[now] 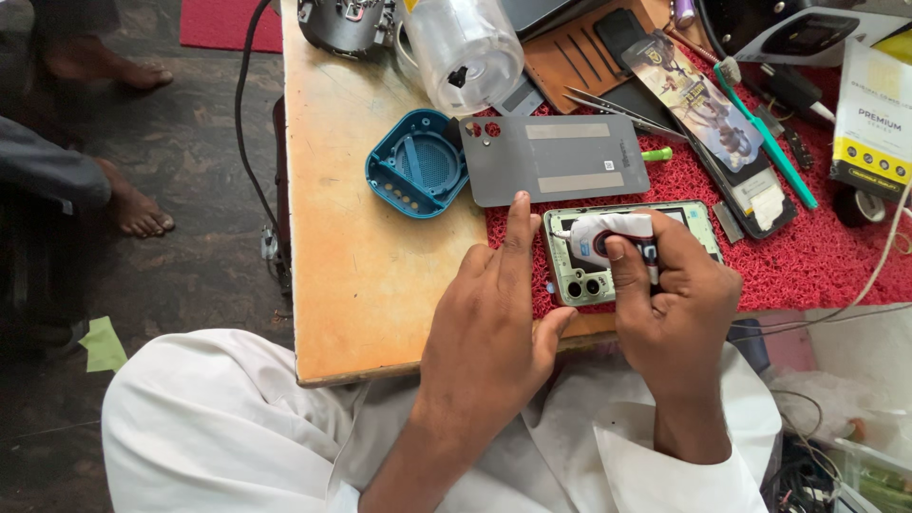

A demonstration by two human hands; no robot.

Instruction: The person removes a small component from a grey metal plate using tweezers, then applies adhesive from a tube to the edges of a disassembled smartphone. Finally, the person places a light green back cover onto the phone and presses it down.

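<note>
Both hands are kept at the opened green phone (622,255) on the red mat: left hand (489,328), fingers spread, braces its left edge; right hand (674,294) pinches a white tube (608,234) above it, squeezed gently.

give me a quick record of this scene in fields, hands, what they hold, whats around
setting: wooden table with a red mat on its right part
left hand: forefinger stretched out, tip at the phone's top edge
right hand: gripping a small white tube, nozzle pointing left over the phone
phone: pale green, back cover off, lying flat on the mat
grey back cover: flat, just beyond the phone
blue round casing: left of the cover, open side up
tweezers: beyond the cover
toothbrush: green, lying slantwise at right
</note>
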